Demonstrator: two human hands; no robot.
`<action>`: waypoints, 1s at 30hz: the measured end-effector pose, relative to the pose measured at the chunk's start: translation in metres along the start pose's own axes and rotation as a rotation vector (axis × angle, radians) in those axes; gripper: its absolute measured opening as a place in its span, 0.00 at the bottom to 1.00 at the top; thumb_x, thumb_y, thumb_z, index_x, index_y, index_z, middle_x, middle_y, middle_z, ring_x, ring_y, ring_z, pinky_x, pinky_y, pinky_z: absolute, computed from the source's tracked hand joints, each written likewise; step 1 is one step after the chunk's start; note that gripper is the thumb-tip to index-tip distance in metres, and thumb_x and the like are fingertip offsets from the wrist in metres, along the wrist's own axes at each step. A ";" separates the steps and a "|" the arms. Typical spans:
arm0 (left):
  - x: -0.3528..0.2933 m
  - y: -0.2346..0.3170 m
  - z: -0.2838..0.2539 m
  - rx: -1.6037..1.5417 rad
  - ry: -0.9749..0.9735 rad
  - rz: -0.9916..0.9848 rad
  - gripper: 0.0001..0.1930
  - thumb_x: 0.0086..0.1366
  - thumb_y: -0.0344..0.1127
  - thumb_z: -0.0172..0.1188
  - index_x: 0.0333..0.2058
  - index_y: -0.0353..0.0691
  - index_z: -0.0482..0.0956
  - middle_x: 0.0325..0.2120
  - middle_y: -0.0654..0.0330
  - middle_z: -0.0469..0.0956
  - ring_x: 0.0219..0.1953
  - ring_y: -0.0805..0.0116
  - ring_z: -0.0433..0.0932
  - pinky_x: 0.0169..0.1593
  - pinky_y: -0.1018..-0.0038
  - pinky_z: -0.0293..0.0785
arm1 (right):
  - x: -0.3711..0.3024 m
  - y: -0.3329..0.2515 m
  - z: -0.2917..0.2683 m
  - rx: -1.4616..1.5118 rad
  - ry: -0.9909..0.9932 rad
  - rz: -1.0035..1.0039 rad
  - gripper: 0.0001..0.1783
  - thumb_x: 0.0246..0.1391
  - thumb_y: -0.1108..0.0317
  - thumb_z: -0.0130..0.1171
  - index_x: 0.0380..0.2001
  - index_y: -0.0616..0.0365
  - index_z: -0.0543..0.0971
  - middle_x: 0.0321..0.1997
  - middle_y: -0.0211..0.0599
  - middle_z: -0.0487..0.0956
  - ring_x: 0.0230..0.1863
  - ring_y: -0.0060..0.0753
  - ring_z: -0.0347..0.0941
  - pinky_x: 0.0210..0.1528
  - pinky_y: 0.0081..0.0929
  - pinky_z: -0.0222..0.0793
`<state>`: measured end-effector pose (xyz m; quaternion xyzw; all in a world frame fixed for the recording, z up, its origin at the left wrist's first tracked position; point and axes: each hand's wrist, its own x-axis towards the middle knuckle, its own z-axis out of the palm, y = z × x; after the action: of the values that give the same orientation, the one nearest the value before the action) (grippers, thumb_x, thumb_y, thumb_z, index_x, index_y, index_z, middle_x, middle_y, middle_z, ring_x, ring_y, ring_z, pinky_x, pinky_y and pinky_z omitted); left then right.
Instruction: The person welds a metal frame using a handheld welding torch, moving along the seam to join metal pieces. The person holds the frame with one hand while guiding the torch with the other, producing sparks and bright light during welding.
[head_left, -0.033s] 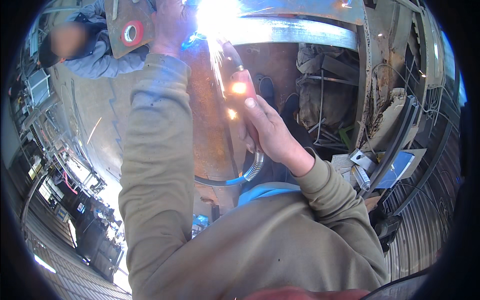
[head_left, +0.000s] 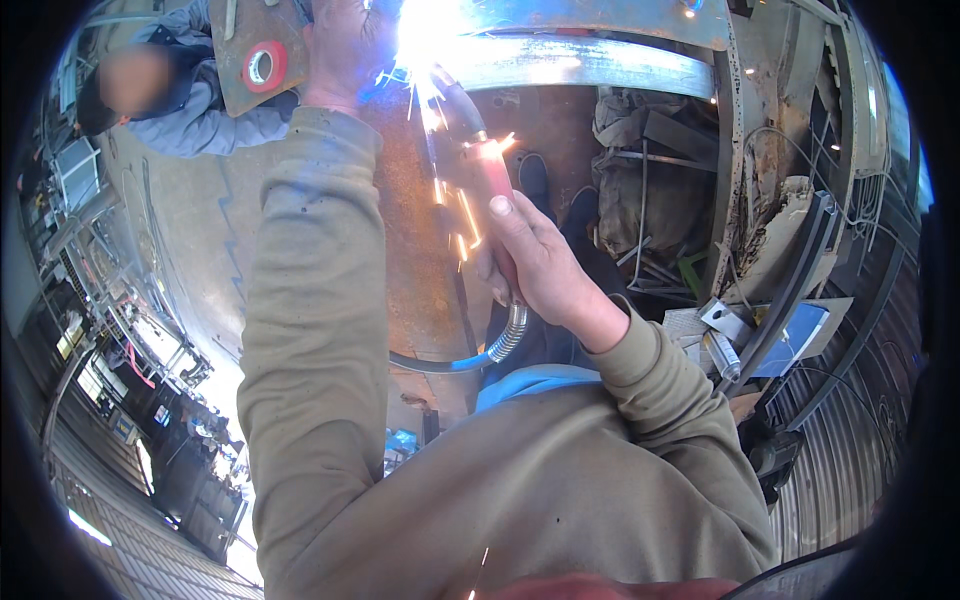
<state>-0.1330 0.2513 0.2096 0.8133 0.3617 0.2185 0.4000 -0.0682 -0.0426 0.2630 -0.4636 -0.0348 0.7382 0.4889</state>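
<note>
A welding torch (head_left: 490, 165) with a red handle and a bent neck is gripped in my right hand (head_left: 540, 255), thumb along the top. Its tip points at a blinding arc beside a long metal bar (head_left: 590, 62) near the top edge, and orange sparks fall past the handle. From the torch's rear a cable (head_left: 440, 366) with a metal spring sleeve curves away to the left. Left of the arc, my left hand (head_left: 343, 55) reaches forward near the metal; glare and the picture's edge hide its fingers. The joint under the arc is washed out.
A red tape roll (head_left: 264, 66) rests on a rusty plate (head_left: 228, 92). Beyond it at the left is another person (head_left: 200, 105) in grey sleeves. Scrap and a grey cloth bundle (head_left: 640, 190) lie at the right, near a metal post (head_left: 735, 150) and a spray can (head_left: 722, 355).
The sparks fall in a different pattern, with some now striking near the torch's neck. Both hands and the torch stay in nearly the same place.
</note>
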 end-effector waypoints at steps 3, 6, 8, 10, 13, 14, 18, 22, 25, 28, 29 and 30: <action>-0.001 0.003 0.003 -0.053 0.021 0.071 0.23 0.81 0.49 0.54 0.60 0.34 0.75 0.43 0.57 0.83 0.45 0.70 0.78 0.53 0.69 0.73 | 0.001 0.000 0.001 -0.052 0.031 0.013 0.37 0.75 0.35 0.44 0.59 0.64 0.68 0.26 0.32 0.75 0.19 0.18 0.70 0.21 0.19 0.66; -0.005 0.008 0.004 0.034 0.067 0.121 0.21 0.81 0.46 0.54 0.61 0.35 0.75 0.48 0.56 0.84 0.49 0.67 0.80 0.55 0.70 0.74 | 0.002 0.001 0.001 0.028 -0.016 0.019 0.32 0.76 0.37 0.43 0.52 0.61 0.69 0.26 0.31 0.75 0.20 0.17 0.70 0.21 0.19 0.66; -0.006 0.011 0.003 0.236 0.100 0.283 0.20 0.80 0.43 0.53 0.60 0.34 0.74 0.49 0.52 0.83 0.50 0.62 0.81 0.54 0.67 0.76 | 0.000 0.002 0.001 0.013 0.004 0.026 0.32 0.77 0.38 0.43 0.53 0.61 0.69 0.26 0.31 0.75 0.19 0.17 0.69 0.21 0.19 0.66; -0.007 0.013 0.002 0.439 0.131 0.443 0.19 0.80 0.40 0.52 0.60 0.32 0.74 0.50 0.48 0.82 0.51 0.58 0.82 0.54 0.64 0.78 | -0.002 0.002 0.002 0.010 0.032 0.048 0.32 0.77 0.38 0.43 0.57 0.61 0.69 0.26 0.31 0.75 0.19 0.17 0.69 0.21 0.19 0.65; -0.010 0.014 0.002 0.449 0.132 0.432 0.19 0.79 0.39 0.50 0.59 0.31 0.74 0.50 0.44 0.81 0.50 0.53 0.84 0.53 0.61 0.80 | -0.002 0.002 0.002 -0.023 0.023 0.035 0.34 0.77 0.38 0.43 0.58 0.63 0.69 0.26 0.31 0.75 0.19 0.17 0.69 0.20 0.19 0.65; -0.010 0.013 0.002 0.324 0.129 0.328 0.19 0.79 0.39 0.50 0.59 0.32 0.75 0.50 0.44 0.81 0.50 0.53 0.84 0.53 0.62 0.80 | -0.002 0.002 0.002 -0.025 0.021 0.027 0.34 0.77 0.38 0.43 0.58 0.63 0.69 0.26 0.31 0.76 0.19 0.17 0.69 0.20 0.19 0.65; -0.014 0.006 0.003 0.196 0.146 0.276 0.20 0.79 0.41 0.51 0.59 0.33 0.75 0.49 0.46 0.82 0.49 0.53 0.85 0.52 0.62 0.80 | -0.002 0.001 0.002 -0.041 0.029 0.041 0.35 0.77 0.38 0.43 0.58 0.64 0.69 0.26 0.31 0.76 0.19 0.17 0.69 0.21 0.19 0.65; -0.014 -0.004 0.003 0.183 0.165 0.304 0.20 0.78 0.42 0.51 0.59 0.34 0.75 0.48 0.47 0.83 0.48 0.53 0.85 0.51 0.62 0.80 | -0.002 0.001 0.003 -0.034 0.040 0.026 0.35 0.76 0.37 0.44 0.57 0.64 0.69 0.26 0.32 0.76 0.18 0.17 0.69 0.21 0.19 0.65; -0.012 -0.008 0.005 0.175 0.181 0.352 0.21 0.78 0.43 0.52 0.59 0.35 0.76 0.48 0.48 0.84 0.47 0.54 0.85 0.51 0.62 0.80 | -0.001 0.002 0.003 -0.046 0.028 0.040 0.36 0.76 0.36 0.44 0.58 0.64 0.69 0.26 0.32 0.76 0.19 0.17 0.69 0.21 0.19 0.65; -0.014 -0.005 0.008 0.193 0.209 0.375 0.21 0.78 0.44 0.53 0.59 0.35 0.76 0.47 0.48 0.84 0.47 0.53 0.86 0.50 0.62 0.80 | 0.000 0.003 0.002 -0.030 0.020 0.012 0.35 0.76 0.36 0.44 0.56 0.63 0.69 0.26 0.32 0.76 0.19 0.18 0.69 0.21 0.19 0.65; -0.016 -0.003 0.009 0.206 0.227 0.369 0.20 0.78 0.44 0.53 0.59 0.35 0.77 0.47 0.48 0.84 0.47 0.53 0.85 0.50 0.62 0.80 | 0.000 0.004 0.002 -0.033 0.020 0.015 0.35 0.76 0.36 0.44 0.56 0.63 0.69 0.26 0.33 0.76 0.19 0.18 0.69 0.21 0.20 0.65; -0.018 0.000 0.010 0.218 0.245 0.362 0.20 0.78 0.44 0.53 0.58 0.35 0.77 0.47 0.48 0.84 0.47 0.53 0.85 0.50 0.61 0.81 | -0.001 0.004 0.002 -0.045 0.019 0.005 0.34 0.76 0.37 0.43 0.55 0.63 0.69 0.26 0.33 0.76 0.19 0.18 0.69 0.21 0.20 0.65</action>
<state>-0.1383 0.2327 0.2030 0.8707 0.2771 0.3434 0.2174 -0.0718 -0.0447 0.2628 -0.4818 -0.0455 0.7339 0.4766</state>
